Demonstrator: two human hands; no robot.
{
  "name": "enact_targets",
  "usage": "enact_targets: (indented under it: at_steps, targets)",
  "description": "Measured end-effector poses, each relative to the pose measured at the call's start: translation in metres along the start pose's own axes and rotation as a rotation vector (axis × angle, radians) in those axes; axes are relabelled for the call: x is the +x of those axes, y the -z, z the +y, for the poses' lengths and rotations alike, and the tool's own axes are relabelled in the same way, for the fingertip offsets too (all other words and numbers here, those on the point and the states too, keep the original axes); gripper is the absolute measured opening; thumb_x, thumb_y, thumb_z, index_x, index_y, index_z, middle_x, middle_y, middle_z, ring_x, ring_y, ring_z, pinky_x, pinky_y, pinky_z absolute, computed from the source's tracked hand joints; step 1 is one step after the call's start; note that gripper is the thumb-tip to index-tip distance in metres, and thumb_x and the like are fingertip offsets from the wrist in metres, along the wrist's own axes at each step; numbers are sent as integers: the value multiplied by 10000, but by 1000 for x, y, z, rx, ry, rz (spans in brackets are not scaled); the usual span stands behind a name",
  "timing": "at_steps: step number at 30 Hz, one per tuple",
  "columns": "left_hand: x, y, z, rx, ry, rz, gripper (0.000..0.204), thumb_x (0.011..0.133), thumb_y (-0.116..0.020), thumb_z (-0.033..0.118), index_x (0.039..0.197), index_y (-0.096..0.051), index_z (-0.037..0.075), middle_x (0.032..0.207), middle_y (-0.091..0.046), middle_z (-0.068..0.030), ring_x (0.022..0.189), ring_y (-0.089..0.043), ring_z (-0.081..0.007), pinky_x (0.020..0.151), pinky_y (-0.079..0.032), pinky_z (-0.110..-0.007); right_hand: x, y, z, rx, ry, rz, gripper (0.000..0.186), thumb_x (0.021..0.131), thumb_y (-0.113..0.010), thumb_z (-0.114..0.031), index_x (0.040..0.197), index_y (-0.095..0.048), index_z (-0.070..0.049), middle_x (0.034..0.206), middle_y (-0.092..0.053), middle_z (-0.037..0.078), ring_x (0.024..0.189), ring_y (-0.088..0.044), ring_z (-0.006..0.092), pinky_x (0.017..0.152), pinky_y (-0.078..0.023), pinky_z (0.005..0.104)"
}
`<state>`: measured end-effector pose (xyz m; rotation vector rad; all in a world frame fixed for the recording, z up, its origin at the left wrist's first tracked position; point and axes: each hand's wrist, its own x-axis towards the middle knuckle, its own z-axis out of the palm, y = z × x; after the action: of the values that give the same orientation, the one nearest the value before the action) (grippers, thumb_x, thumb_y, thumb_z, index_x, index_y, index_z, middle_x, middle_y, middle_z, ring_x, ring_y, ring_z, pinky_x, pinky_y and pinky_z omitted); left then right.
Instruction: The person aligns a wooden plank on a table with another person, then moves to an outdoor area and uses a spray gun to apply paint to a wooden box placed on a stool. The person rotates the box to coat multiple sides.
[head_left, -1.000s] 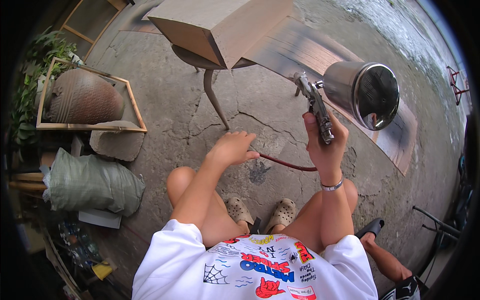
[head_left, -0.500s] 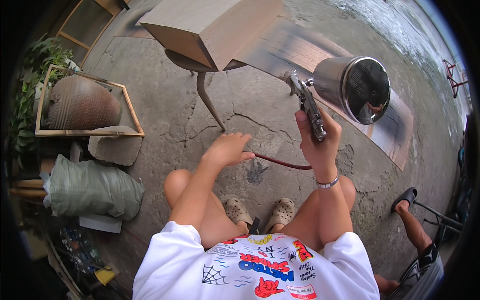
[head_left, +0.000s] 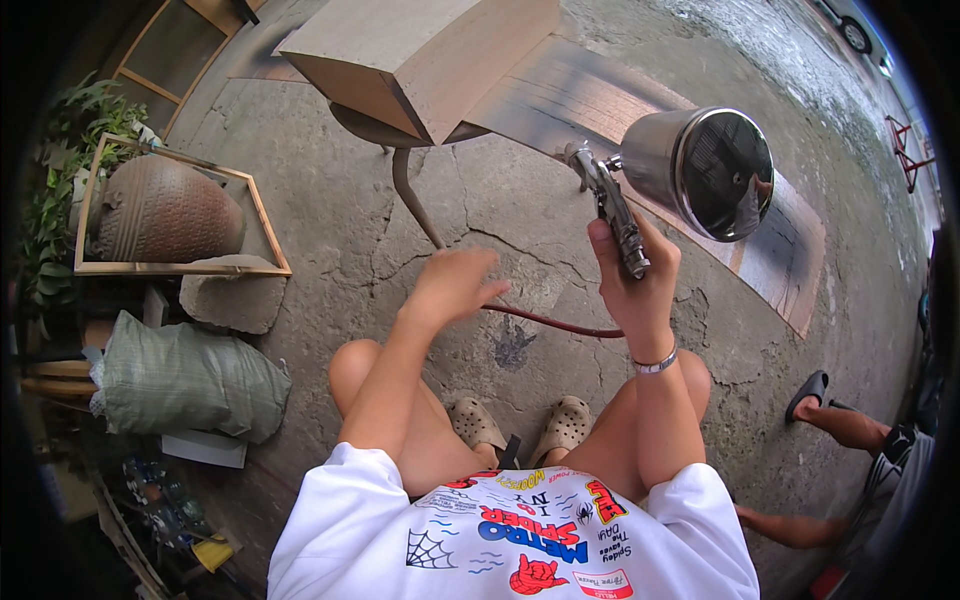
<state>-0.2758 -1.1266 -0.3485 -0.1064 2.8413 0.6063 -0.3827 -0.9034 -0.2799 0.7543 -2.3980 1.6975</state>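
over concrete (head_left: 320, 170), your right hand (head_left: 645, 290) grasps the spray gun (head_left: 621, 222), seemingly readying it; left hand (head_left: 450, 286): grip unclear; next needs steady aim.

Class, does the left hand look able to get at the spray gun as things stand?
Probably yes: nothing visible blocks the gap between the left hand and the spray gun, though the right hand covers part of it.
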Motion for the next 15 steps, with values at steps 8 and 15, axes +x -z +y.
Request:
enact_targets:
  at_steps: [8, 15]
  targets:
    - [16, 25, 8, -1156, 131, 602, 322, 1024, -661, 351, 1148, -638, 56, 1172, -714, -97, 1043, -703, -212, 867, -533, -359, 0, 11, 14, 5, -115, 15, 386, 938, -796, -207, 1233, -712, 27, 726, -648, 70, 618, -564, 113, 592, -461, 264]
    - [29, 1, -13, -1070, 359, 1080, 320, 1072, -575, 326, 1236, -574, 50, 1115, -623, -65, 1038, -586, -191, 951, -449, -323, 2, 10, 14, -91, 77, 69, 391, 913, -817, -194, 1218, -717, 29, 810, -722, 127, 671, -657, 186, 659, -517, 296]
